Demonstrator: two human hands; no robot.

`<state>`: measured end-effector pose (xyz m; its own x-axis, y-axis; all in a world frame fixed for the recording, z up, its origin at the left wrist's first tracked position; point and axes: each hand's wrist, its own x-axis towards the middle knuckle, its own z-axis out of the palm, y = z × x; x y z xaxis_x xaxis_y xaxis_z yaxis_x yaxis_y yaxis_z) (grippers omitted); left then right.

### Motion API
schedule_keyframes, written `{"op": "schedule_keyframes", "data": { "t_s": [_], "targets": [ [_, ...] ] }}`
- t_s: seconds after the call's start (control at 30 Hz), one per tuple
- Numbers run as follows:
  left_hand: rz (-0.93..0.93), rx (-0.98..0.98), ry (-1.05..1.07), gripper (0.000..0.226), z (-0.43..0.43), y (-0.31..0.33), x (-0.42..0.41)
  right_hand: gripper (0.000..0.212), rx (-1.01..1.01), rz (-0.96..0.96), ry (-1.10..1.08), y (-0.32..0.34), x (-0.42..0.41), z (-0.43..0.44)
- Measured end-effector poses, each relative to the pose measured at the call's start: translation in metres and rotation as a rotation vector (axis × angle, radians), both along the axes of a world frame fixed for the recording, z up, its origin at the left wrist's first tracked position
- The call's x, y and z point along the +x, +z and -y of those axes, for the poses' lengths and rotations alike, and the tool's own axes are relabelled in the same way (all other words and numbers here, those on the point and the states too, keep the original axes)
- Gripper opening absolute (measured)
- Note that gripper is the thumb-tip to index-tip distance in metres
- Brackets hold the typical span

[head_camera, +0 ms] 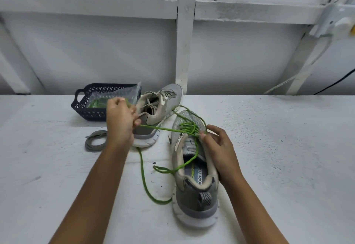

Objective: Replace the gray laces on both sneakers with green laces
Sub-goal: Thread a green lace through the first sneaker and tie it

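1. Green lace, a thin round cord, is threaded through the front eyelets of the near grey mesh sneaker. That sneaker stands on the white painted table, heel toward me.
2. My left hand pinches one run of the green lace and holds it taut, out to the left of the shoe. Below my wrist, slack curves across the table toward the heel.
3. My right hand lies along the shoe's right side, fingertips pinching the lace at the eyelets by the tongue.
4. Another stretch of lace drops into the shoe's opening and out over its left collar.
5. The second grey sneaker stands behind my left hand, toe away from me. It is just beside a dark blue perforated plastic basket holding a clear bag with more green cord.
6. A coiled flat grey lace lies on the table left of my left wrist.
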<state>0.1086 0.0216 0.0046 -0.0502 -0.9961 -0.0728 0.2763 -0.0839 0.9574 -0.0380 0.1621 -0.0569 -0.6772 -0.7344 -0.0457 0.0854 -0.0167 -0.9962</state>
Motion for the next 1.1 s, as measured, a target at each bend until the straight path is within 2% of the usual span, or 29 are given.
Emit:
{"op": "schedule_keyframes", "data": {
  "t_s": [0.03, 0.1, 0.13, 0.17, 0.27, 0.33, 0.4, 0.47, 0.53, 0.57, 0.7, 0.83, 0.9, 0.97, 1.1],
  "targets": [
    [0.158, -0.046, 0.033, 0.023, 0.004, 0.001, 0.005, 0.028, -0.011, 0.003, -0.001, 0.000, 0.000, 0.000],
    [0.636, -0.227, 0.038, 0.012, 0.002, 0.003, 0.006, 0.026, -0.028, -0.003, -0.006, -0.001, 0.001, 0.000],
    [0.869, -0.360, 0.000, 0.012, -0.005, 0.003, 0.003, 0.025, -0.031, -0.012, -0.011, -0.002, 0.000, 0.001],
    [1.017, -0.507, -0.046, 0.020, -0.015, 0.002, -0.003, 0.023, -0.032, -0.018, -0.014, -0.002, 0.000, 0.001],
    [1.177, -0.879, -0.263, 0.038, -0.039, -0.009, -0.031, 0.023, -0.039, -0.025, -0.014, -0.004, 0.000, 0.000],
    [1.384, -0.969, -0.436, 0.038, -0.048, -0.017, -0.049, 0.024, -0.044, -0.027, -0.012, -0.004, 0.000, 0.000],
    [1.519, -0.963, -0.547, 0.032, -0.054, -0.023, -0.060, 0.027, -0.046, -0.032, -0.009, -0.004, -0.001, 0.000],
    [1.475, -0.957, -0.586, 0.025, -0.054, -0.026, -0.065, 0.028, -0.050, -0.031, -0.008, -0.004, -0.001, 0.000],
    [1.264, -0.910, -0.615, 0.020, -0.051, -0.025, -0.063, 0.028, -0.057, -0.022, -0.008, -0.003, -0.001, -0.001],
    [1.119, -0.835, -0.631, 0.018, -0.050, -0.023, -0.061, 0.029, -0.059, -0.016, -0.009, -0.003, -0.001, -0.001],
    [0.427, -0.325, -0.756, 0.035, -0.048, -0.005, -0.040, 0.030, -0.055, -0.017, -0.019, -0.002, 0.000, -0.002],
    [0.064, -0.116, -0.701, 0.037, -0.034, 0.015, -0.013, 0.025, -0.066, -0.013, -0.031, -0.002, 0.002, -0.001],
    [-0.058, -0.054, -0.723, 0.025, -0.023, 0.022, 0.001, 0.025, -0.065, -0.013, -0.029, -0.002, 0.001, -0.001],
    [0.032, -0.078, -0.787, 0.019, -0.016, 0.030, 0.011, 0.026, -0.062, -0.017, -0.031, -0.003, 0.001, -0.001],
    [0.582, -0.342, -0.716, 0.020, -0.024, 0.032, -0.005, 0.026, -0.061, -0.025, -0.041, -0.004, 0.001, -0.001]
  ]
}}
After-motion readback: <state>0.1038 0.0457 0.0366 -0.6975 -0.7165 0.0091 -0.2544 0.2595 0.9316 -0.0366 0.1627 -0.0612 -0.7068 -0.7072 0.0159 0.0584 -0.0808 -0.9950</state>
